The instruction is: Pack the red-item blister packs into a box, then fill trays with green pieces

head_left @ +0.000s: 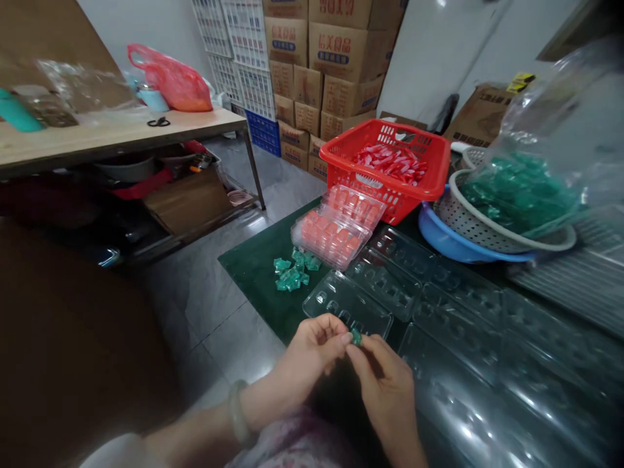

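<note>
Left hand (312, 351) and right hand (383, 387) pinched one green piece (356, 337) between their fingertips. Clear blister tray (347, 302) lay just beyond; loose green pieces (291, 272) sat nearby on the mat.

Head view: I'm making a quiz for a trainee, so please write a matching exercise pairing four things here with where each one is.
Things:
1. Scissors
2. Loose green pieces
3. Blue basin
4. Small green piece

Places:
A. Between the left hand and right hand
B. Under a perforated colander
C. On a wooden table
D. On a dark green mat

Pairs: 1-C, 2-D, 3-B, 4-A
</note>
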Demonstrator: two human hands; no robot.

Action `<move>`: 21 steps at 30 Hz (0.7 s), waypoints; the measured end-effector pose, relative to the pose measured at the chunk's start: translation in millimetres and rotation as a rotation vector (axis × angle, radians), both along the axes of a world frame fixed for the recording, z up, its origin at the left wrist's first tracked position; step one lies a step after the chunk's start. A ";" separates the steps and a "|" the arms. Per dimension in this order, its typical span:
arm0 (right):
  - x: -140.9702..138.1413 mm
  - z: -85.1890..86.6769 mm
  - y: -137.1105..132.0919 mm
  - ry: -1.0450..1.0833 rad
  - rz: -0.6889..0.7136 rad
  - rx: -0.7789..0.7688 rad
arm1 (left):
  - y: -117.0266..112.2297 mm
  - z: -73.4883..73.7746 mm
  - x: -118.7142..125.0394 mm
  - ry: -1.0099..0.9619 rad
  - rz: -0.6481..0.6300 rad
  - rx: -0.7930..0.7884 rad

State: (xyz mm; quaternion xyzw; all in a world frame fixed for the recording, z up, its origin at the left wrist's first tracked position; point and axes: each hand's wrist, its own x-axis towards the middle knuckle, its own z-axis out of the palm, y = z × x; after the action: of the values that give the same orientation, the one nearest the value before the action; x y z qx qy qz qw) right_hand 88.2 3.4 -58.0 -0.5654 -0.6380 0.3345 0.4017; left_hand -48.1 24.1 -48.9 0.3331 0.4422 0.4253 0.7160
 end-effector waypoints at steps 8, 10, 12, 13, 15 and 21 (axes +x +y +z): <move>4.2 1.5 -3.4 0.091 -0.012 -0.046 | 0.2 3.7 0.8 -0.058 -0.113 -0.143; 4.1 -0.2 -4.6 0.129 -0.059 -0.059 | 1.2 4.8 0.7 -0.037 -0.124 -0.139; 4.4 -1.5 -6.2 0.193 -0.129 -0.064 | 2.4 5.1 1.1 -0.031 -0.128 -0.132; 5.0 -1.6 -7.1 0.209 -0.145 -0.054 | 3.0 5.1 1.4 -0.033 -0.131 -0.125; 6.9 -0.4 -8.8 0.192 -0.119 0.002 | 4.0 5.2 2.2 -0.042 -0.141 -0.107; 10.2 4.3 -11.7 0.190 -0.120 0.020 | 4.1 8.6 6.7 -0.102 -0.122 -0.104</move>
State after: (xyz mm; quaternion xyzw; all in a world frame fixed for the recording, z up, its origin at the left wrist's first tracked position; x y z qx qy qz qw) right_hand 98.4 -8.4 -53.6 -0.5644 -0.5653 0.3555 0.4854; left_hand -41.4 28.2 -40.3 0.2996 0.4055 0.3738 0.7785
